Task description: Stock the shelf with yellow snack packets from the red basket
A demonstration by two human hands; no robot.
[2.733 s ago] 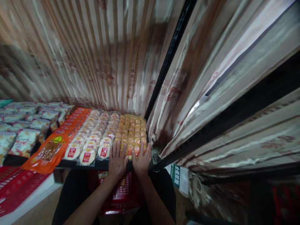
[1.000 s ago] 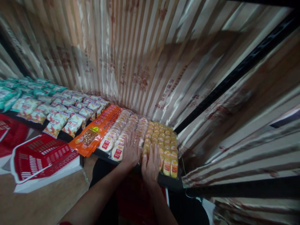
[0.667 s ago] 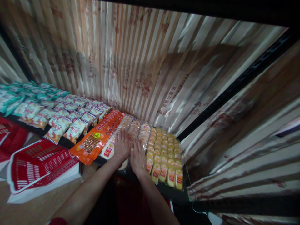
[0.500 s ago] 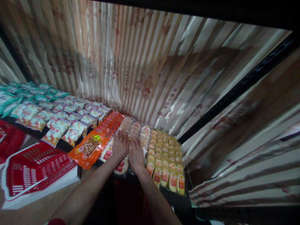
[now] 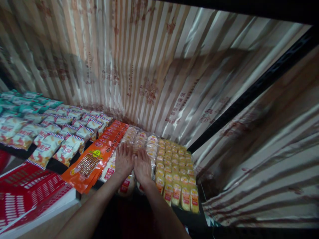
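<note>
Your left hand [image 5: 124, 163] lies palm down, fingers straight and gripping nothing, and your right hand [image 5: 143, 165] rests flat just beside it in the same way. Under your hands, and running past your fingertips toward 12 o'clock, are round white discs in clear plastic wrap [image 5: 152, 142]; the nearest show at 6 and 7 o'clock from your palms. Each disc is flat and pale with red and yellow print, overlapping the next along the black shelf [image 5: 58, 166]. You have three lines of discs; your hands and the overlap hide how many are in each. At 4 o'clock from your right hand sit small yellow oblong pieces in clear plastic wrap [image 5: 175, 169], five lines across the front. At 9 o'clock from your left hand lie overlapping flat orange plastic packets [image 5: 101, 149], too closely layered to count. At 10 o'clock are pale plastic packets with blue-striped edges [image 5: 69, 149], also overlapping, with teal plastic packets [image 5: 27, 99] beyond them.
</note>
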